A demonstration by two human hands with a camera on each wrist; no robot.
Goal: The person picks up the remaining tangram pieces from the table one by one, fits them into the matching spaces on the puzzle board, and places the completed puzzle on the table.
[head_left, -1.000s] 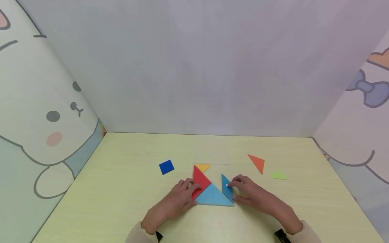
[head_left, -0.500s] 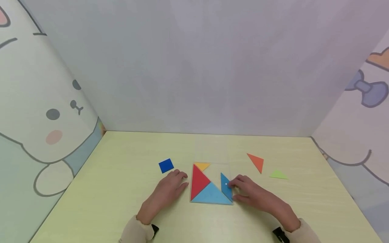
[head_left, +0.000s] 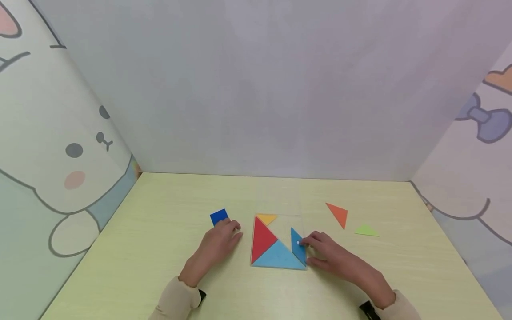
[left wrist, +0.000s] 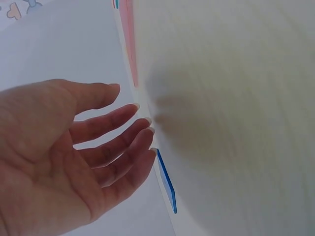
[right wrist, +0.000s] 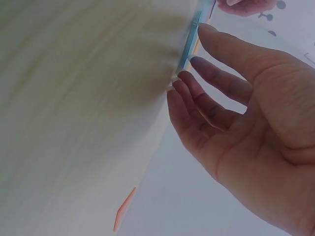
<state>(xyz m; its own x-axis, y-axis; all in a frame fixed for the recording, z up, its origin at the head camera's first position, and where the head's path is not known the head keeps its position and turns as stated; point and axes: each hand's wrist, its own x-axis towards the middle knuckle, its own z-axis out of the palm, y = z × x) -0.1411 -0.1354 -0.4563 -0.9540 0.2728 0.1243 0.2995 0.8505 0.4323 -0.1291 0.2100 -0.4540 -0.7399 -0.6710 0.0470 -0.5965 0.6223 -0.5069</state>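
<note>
One red triangle (head_left: pixel 262 242) is seen in the head view, its lower right edge met by a light blue triangle (head_left: pixel 279 258) and its upper tip closely neighboured by a yellow triangle (head_left: pixel 266 218). To its right, a blue parallelogram (head_left: pixel 296 250) is touched by the fingertips of the right hand (head_left: pixel 336 255); whether it is pinched cannot be told. Farther right of the red triangle, an orange triangle (head_left: pixel 339 215) and a green triangle (head_left: pixel 366 230) are laid. To the left of the red triangle, a dark blue square (head_left: pixel 218 215) is partly covered by the left hand (head_left: pixel 219 241), whose fingers are loosely bent. In the left wrist view, that hand's thumb is held apart from its fingers, and one corner of the square is seen at the little fingertip; contact cannot be judged. In the right wrist view, thumb and forefinger are held apart, both tips set along the parallelogram's edge.
</note>
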